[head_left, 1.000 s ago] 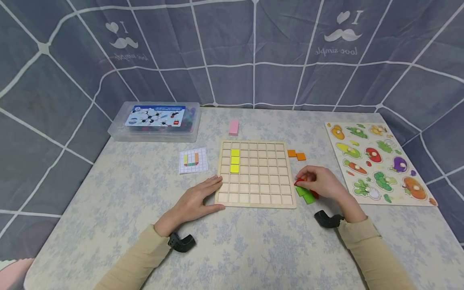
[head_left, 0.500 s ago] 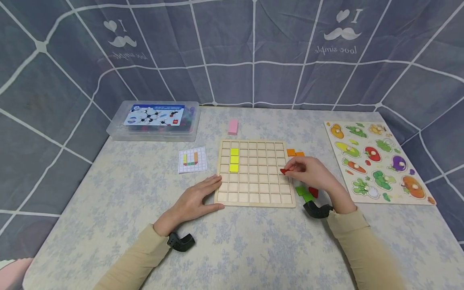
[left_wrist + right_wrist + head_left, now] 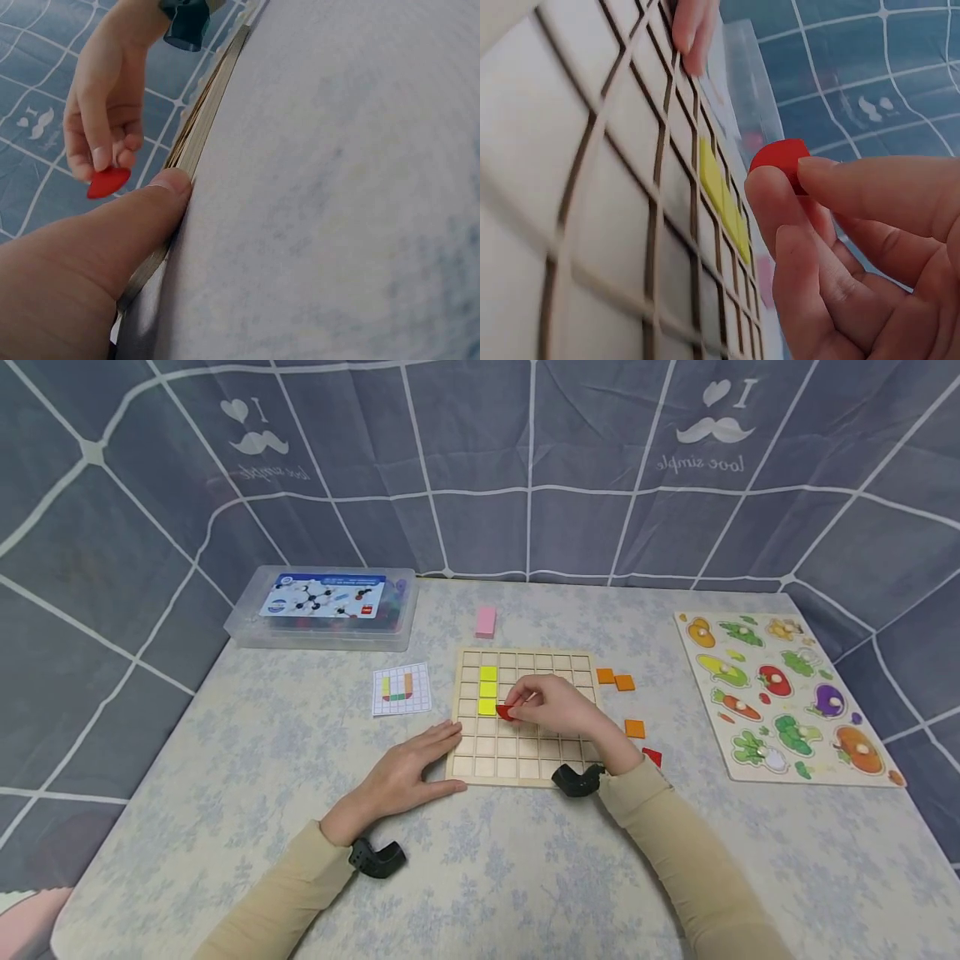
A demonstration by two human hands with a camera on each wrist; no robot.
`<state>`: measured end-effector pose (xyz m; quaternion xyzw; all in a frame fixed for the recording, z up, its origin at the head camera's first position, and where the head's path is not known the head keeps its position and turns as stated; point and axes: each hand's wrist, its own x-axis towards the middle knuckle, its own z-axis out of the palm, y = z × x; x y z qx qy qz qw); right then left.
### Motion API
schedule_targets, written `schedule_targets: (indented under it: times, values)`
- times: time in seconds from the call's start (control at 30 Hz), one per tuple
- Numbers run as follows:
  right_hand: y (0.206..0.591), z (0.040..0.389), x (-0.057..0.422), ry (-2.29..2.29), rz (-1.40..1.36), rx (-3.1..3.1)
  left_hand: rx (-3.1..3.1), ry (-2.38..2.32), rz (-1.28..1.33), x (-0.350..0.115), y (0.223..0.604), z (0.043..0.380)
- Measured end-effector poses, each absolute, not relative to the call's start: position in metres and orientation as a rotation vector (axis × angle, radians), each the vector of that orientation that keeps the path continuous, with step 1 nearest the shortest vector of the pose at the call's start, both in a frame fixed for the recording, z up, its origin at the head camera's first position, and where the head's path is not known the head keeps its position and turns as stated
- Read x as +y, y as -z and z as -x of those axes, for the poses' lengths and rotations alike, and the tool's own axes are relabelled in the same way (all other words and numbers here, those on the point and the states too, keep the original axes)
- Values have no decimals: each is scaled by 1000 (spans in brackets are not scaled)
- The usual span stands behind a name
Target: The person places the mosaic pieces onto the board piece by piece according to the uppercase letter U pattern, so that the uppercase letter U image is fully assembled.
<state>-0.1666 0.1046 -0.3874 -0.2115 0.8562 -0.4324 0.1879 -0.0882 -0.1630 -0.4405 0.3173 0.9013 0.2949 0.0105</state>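
Note:
My right hand (image 3: pixel 555 706) pinches a red quarter-round tile (image 3: pixel 781 154) between thumb and fingertips. It holds the tile close over the wooden grid board (image 3: pixel 483 768), just right of the lowest of 3 yellow square tiles (image 3: pixel 488 689) set in one column. In the right wrist view the red tile stands out from the board's surface. My left hand (image 3: pixel 401 781) lies with its fingers straight at the board's left edge, its thumb (image 3: pixel 142 225) against the front corner in the left wrist view. A small pattern card (image 3: pixel 402 689) with a coloured shape on a grid lies beyond that hand.
Several orange square tiles (image 3: pixel 634 728) lie right of the board, with a red tile (image 3: pixel 652 757) partly behind the right sleeve. A vegetable puzzle board (image 3: pixel 787 697) lies farther right. Behind are a pink block (image 3: pixel 486 622) and a clear plastic case (image 3: pixel 322 610).
My right hand has picked up the red tile from the loose pile and carried it left over the board to the yellow column. The left hand stays in place.

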Motion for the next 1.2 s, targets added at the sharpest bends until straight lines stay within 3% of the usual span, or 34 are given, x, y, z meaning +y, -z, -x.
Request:
schedule_targets:
  times: [0.53, 1.2]
  values:
    - [407, 167, 77, 1141, 572, 2443, 2808, -915, -985, -162, 441, 89]
    - [401, 162, 75, 1036, 561, 2524, 2812, -900, -986, -162, 439, 89]
